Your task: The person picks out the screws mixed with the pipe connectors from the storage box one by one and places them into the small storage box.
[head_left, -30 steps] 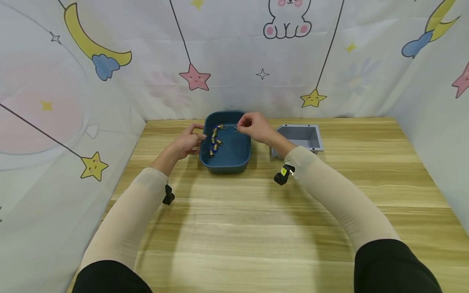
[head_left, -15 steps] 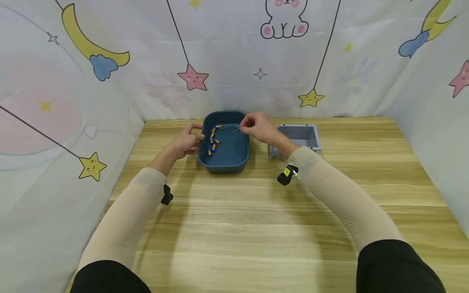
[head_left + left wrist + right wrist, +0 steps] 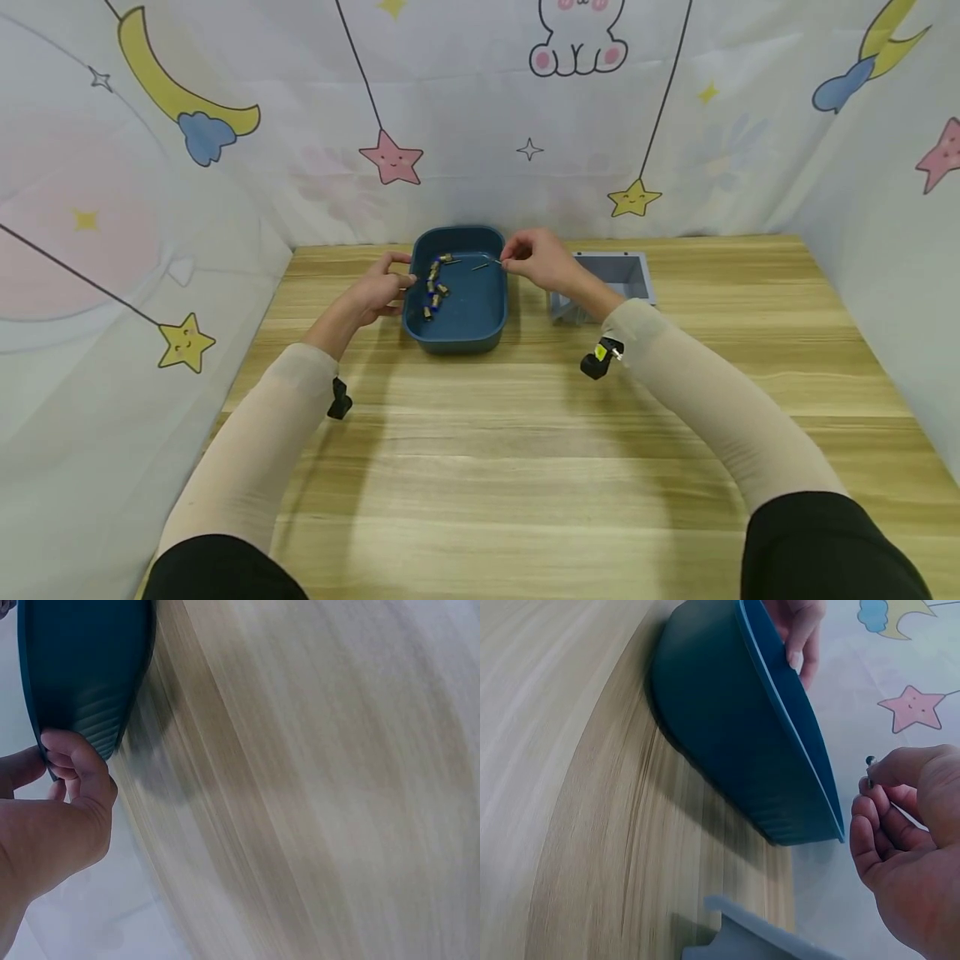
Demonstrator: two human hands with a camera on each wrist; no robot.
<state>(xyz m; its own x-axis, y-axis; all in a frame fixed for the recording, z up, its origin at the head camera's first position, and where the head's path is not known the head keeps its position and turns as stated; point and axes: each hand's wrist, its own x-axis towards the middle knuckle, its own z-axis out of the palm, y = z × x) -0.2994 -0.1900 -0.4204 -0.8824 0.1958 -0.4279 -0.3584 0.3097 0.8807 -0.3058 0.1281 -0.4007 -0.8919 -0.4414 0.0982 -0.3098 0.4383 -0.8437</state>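
Note:
In the head view a dark blue plastic bin (image 3: 459, 340) stands at the back of the table. My left hand (image 3: 373, 293) grips its left rim, thumb over the edge; the left wrist view shows these fingers around the wall. Over the bin's far right corner, my right hand (image 3: 546, 263) pinches a small metal screw (image 3: 870, 771) between thumb and fingertip. Inside the bin, several small brass fittings (image 3: 435, 287) with blue parts lie along the left side. A thin screw (image 3: 480, 267) lies on the bin floor near the right hand.
A grey open-topped box (image 3: 649, 283) stands right of the blue bin, partly covered by my right forearm. Behind both hangs a white printed cloth (image 3: 465, 100), with more cloth at the sides. Wooden tabletop (image 3: 480, 467) stretches in front.
My right hand has drifted right and slightly off the bin's inside, the small screw still pinched, baring more of the screw on the bin floor. The left hand stays on the rim.

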